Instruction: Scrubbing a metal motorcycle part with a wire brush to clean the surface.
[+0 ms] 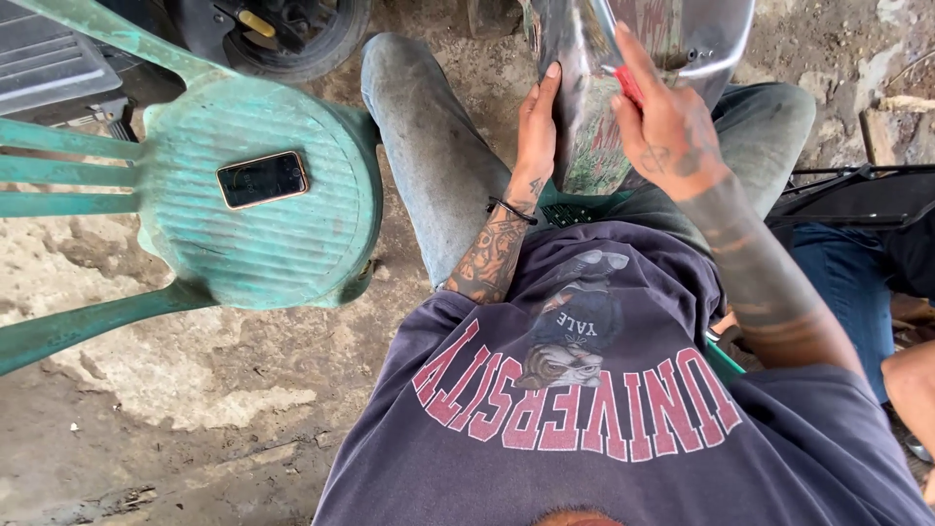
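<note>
Gripping a worn metal panel (594, 127), the left hand (537, 127) steadies its edge; the right hand (662, 122) pinches a red tool (628, 85).

- A green plastic chair (243, 244) stands on the cracked concrete floor (175, 409).
- A dark smartphone (262, 179) with a gold-coloured rim lies flat on the chair's ribbed seat.

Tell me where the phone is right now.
In the head view the phone lies flat on the seat of the green plastic chair, on the person's left, apart from both hands.
</note>
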